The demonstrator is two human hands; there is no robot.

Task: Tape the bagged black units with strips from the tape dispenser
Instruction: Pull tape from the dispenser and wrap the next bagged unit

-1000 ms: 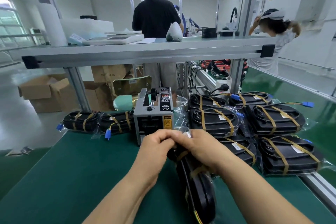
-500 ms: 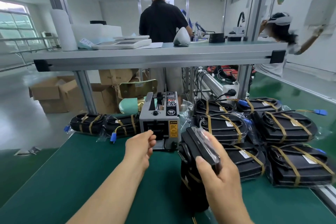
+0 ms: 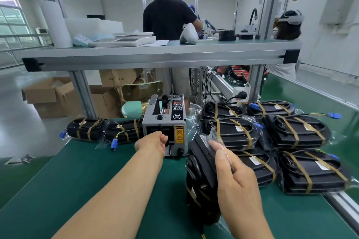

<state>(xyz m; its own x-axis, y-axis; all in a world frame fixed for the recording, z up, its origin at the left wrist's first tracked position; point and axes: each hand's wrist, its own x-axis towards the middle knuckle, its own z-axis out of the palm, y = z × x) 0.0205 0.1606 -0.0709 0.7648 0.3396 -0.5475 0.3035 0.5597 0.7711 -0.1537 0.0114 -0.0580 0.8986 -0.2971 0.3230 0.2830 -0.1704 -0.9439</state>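
Holding left hand [image 3: 153, 142] at dispenser [image 3: 165, 122] slot, fingers curling; cannot tell whether pinching anything. Gripping bagged unit [image 3: 202, 163] in right hand [image 3: 235, 176], standing it on edge on mat [image 3: 97, 180], just right of left fingers.

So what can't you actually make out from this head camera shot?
Head view only:
- Whether a tape strip is out: the left hand covers the tape dispenser slot.
- Part of the bagged black unit: the right hand gripping it covers it.
- Print on the white labels of the taped units: too small.
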